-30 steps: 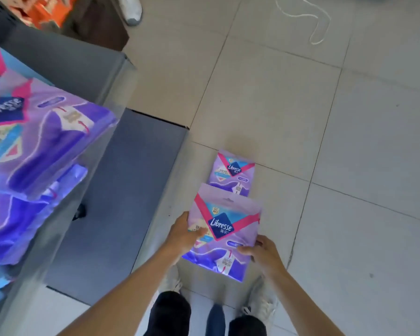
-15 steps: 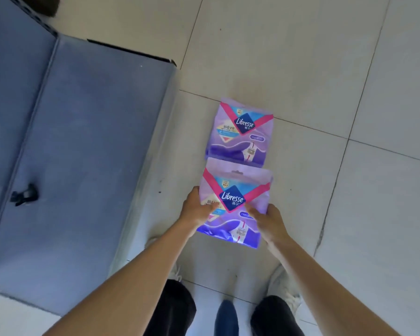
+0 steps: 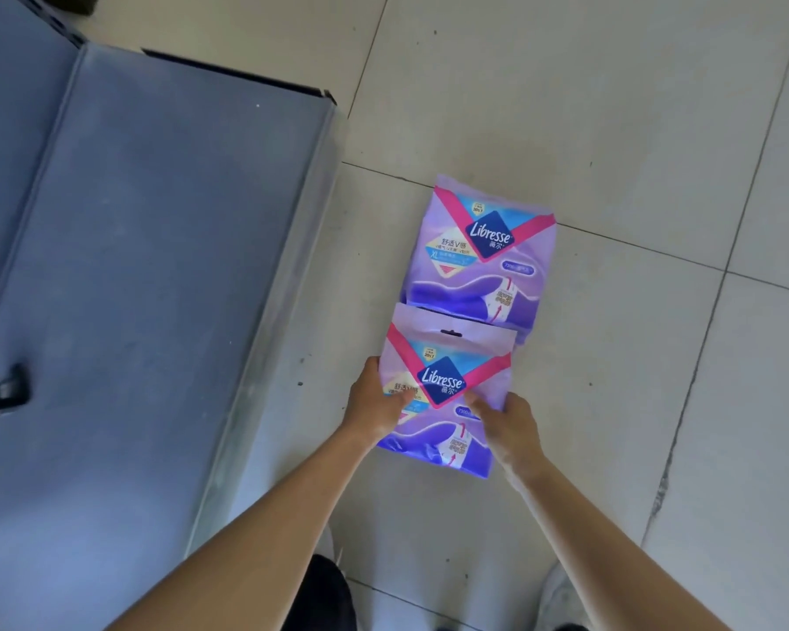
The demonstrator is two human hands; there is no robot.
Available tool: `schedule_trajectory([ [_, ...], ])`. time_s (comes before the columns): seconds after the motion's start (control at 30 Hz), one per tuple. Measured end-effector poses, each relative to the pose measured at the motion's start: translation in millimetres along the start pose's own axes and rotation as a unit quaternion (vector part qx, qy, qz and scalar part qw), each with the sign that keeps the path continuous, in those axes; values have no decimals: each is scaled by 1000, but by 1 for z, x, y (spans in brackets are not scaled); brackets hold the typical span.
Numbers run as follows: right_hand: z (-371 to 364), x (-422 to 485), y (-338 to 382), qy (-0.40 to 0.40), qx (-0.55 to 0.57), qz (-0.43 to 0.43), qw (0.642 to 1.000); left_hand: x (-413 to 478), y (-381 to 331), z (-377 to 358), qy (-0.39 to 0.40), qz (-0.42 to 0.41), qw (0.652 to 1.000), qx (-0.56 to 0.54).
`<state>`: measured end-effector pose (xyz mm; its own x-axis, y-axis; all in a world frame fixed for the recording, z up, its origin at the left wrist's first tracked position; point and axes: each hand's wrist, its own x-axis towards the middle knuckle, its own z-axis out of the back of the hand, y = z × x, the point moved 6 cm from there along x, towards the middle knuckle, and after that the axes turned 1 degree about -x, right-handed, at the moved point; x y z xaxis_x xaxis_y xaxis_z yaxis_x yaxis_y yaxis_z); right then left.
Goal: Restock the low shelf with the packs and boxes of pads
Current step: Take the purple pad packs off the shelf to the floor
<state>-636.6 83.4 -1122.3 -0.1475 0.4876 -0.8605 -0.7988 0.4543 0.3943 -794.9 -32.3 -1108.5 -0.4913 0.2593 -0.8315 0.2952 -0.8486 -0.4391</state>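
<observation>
Head view, straight down. Grasped from both sides, a purple pack of pads [image 3: 445, 357]: left hand [image 3: 374, 403] curled round the left edge with the thumb on the printed face, right hand [image 3: 511, 425] pinching the right edge the same way. Held low over the floor tiles [image 3: 611, 107], header strip overlapping the bottom edge of a second pack [image 3: 483, 252] lying flat just right of the low shelf [image 3: 156, 266]; cannot tell whether the held one touches the tiles. Probably light and squashy, wrapped in thin glossy film, likely slick under dry fingers. Not fragile, yet apt to sag if taken by one corner. Best gripped across the padded body at the side edges, not by the flimsy header with its hang slot. Shelf deck grey-blue metal, a raised lip along the aisle edge, a small black clip [image 3: 1, 393] far left. Pale tiles, dark grout lines, one joint chipped at right. Dark trousers [image 3: 320, 594] and a pale shoe [image 3: 561, 598] at the bottom edge.
</observation>
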Motion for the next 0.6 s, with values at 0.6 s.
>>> schedule_trajectory([
  [0.6,88,-239,250,7,-481,312,819,-225,-240,128,-109,-180,949,234],
])
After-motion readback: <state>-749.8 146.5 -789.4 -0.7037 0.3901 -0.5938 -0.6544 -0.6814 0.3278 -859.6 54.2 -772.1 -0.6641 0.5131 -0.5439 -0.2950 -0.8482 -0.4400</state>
